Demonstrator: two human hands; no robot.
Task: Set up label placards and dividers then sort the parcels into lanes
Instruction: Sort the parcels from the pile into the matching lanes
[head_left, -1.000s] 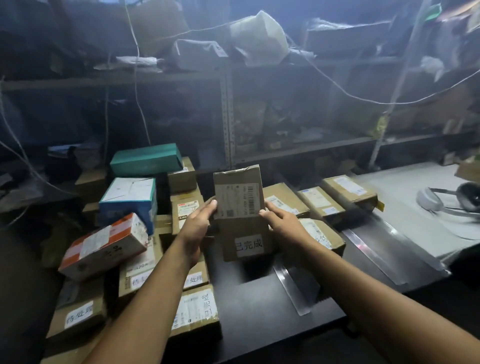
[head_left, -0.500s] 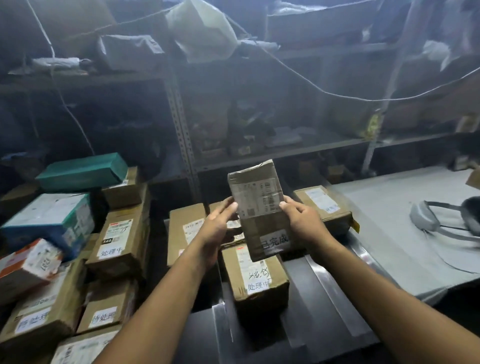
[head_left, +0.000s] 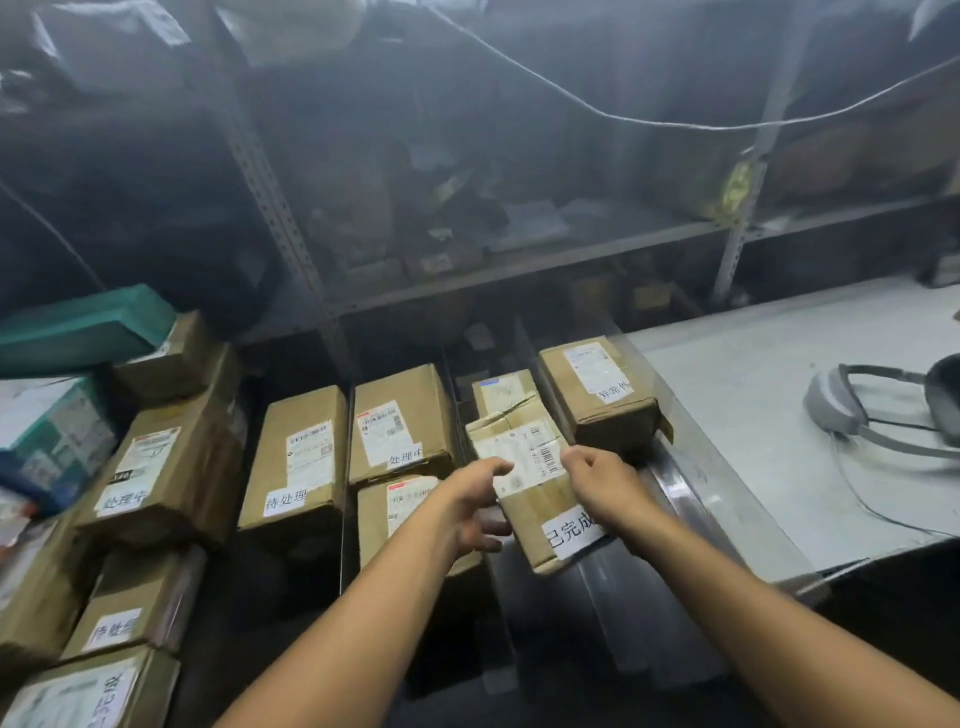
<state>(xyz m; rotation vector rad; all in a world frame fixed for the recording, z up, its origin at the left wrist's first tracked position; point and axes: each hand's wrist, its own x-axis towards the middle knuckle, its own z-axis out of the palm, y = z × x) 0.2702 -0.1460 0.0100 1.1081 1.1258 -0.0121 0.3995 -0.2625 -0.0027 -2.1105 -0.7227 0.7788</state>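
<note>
I hold a small brown cardboard parcel (head_left: 524, 480) with a barcode label and a white placard sticker, lying flat and low over the third lane. My left hand (head_left: 470, 506) grips its left edge and my right hand (head_left: 602, 483) grips its right edge. Thin upright dividers (head_left: 347, 447) split the dark table into lanes. One labelled parcel (head_left: 296, 457) lies in the first lane, two parcels (head_left: 400, 431) in the second. Another parcel (head_left: 506, 392) sits behind the held one, and a further parcel (head_left: 597, 384) fills the rightmost lane.
A heap of unsorted boxes (head_left: 161, 467) stands at the left, topped by a teal box (head_left: 78, 327). A grey headset (head_left: 883, 400) lies on the pale tabletop (head_left: 753, 415) at the right. Metal shelving (head_left: 519, 265) with hanging cables rises behind.
The parcel went from upright at chest height to flat and low over the third lane. Both hands came down with it, and my view swung right and down.
</note>
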